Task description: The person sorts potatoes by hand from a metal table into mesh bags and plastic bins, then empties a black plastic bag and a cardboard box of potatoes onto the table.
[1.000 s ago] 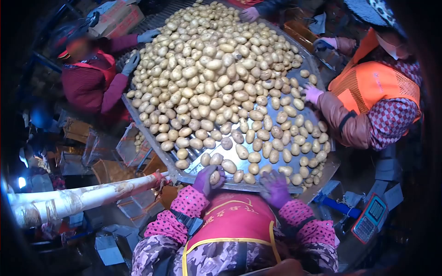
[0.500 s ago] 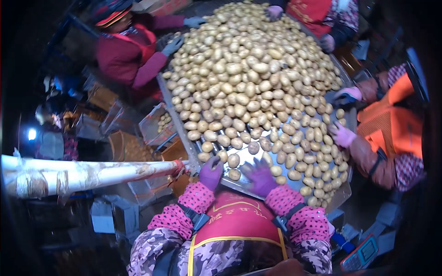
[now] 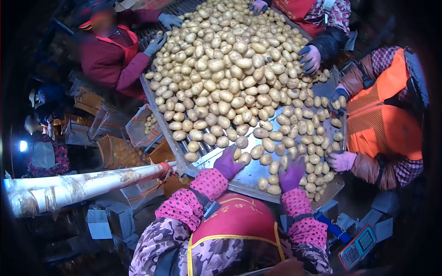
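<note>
My left hand [image 3: 227, 163], in a purple glove, is at the near edge of the metal sorting table [image 3: 251, 177]. Its fingers are apart, and it rests against a potato [image 3: 245, 158] and a smaller one beside it. To the right, my right hand [image 3: 291, 175], gloved the same way, reaches over loose potatoes with its fingers spread. A potato [image 3: 284, 161] shows by its fingertips, partly covered. Ahead of both hands rises a large heap of potatoes [image 3: 225, 73], thinning to a single layer on the right.
Co-workers stand around the table, with gloved hands at the left [image 3: 156, 44], the far right corner [image 3: 311, 59] and the right side [image 3: 341, 161]. A wrapped white pole [image 3: 92, 184] runs in from the left. Crates [image 3: 120, 152] stand below, and a calculator-like device [image 3: 358, 246] is at lower right.
Both my hands have moved right along the near edge, and potatoes near them have shifted right. The view has shifted slightly. A co-worker's hand at far right now reaches over the heap.
</note>
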Demonstrator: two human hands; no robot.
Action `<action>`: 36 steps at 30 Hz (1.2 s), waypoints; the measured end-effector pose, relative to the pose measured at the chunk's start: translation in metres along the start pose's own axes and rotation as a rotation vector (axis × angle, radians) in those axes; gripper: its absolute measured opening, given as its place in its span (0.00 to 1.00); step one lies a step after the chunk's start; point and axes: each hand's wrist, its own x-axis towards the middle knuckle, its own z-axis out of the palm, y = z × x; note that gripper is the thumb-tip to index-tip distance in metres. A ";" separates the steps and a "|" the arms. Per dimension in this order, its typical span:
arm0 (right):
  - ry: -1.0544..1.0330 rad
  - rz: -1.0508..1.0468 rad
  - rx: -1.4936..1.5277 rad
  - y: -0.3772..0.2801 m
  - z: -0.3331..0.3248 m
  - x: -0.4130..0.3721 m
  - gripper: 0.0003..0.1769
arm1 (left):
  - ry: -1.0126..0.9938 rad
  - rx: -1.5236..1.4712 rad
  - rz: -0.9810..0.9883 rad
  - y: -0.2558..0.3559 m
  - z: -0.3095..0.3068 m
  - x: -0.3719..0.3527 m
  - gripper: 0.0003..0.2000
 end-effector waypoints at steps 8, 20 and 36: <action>-0.126 -0.044 0.199 -0.017 0.009 -0.033 0.37 | -0.066 -1.103 -0.123 -0.067 -0.016 0.015 0.29; -0.463 -0.718 -0.084 -0.139 0.019 0.029 0.33 | -0.009 -1.493 -0.324 -0.022 -0.048 -0.025 0.27; -0.305 -0.237 0.904 -0.150 -0.029 -0.002 0.34 | -0.421 -1.531 -0.388 -0.027 0.011 -0.044 0.35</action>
